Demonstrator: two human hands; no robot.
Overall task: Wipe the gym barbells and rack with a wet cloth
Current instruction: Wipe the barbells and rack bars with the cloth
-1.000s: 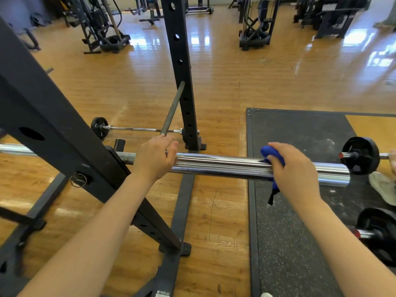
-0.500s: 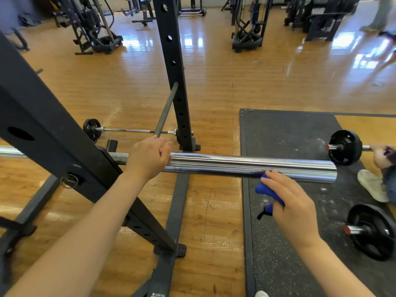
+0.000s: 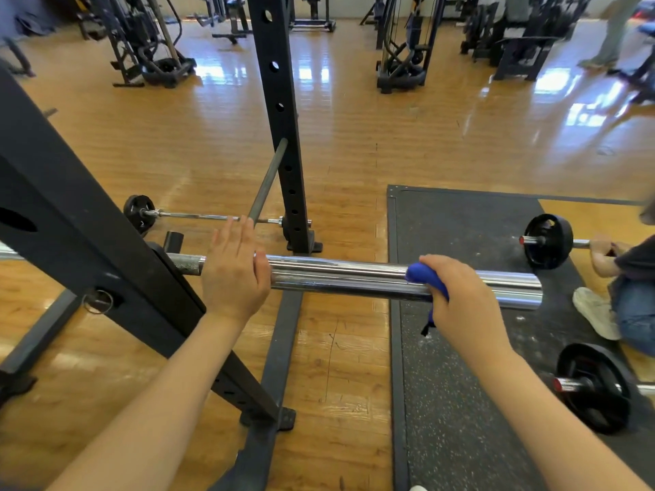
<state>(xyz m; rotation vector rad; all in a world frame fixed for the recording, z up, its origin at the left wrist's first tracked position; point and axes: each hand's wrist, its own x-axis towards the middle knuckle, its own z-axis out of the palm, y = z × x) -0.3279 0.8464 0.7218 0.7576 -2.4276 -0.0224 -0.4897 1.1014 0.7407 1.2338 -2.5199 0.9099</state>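
Hands (image 3: 235, 274) on barbell (image 3: 354, 278), cloth (image 3: 427, 278) under right.

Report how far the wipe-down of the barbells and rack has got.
Done: nothing can be confirmed; the chrome sleeve shines, but wetness is not discernible. In hand: the right hand grips the blue cloth around that sleeve near its free end, while the left hand rests on the bar beside the rack. Left: apparently the rack uprights and the barbells on the floor.
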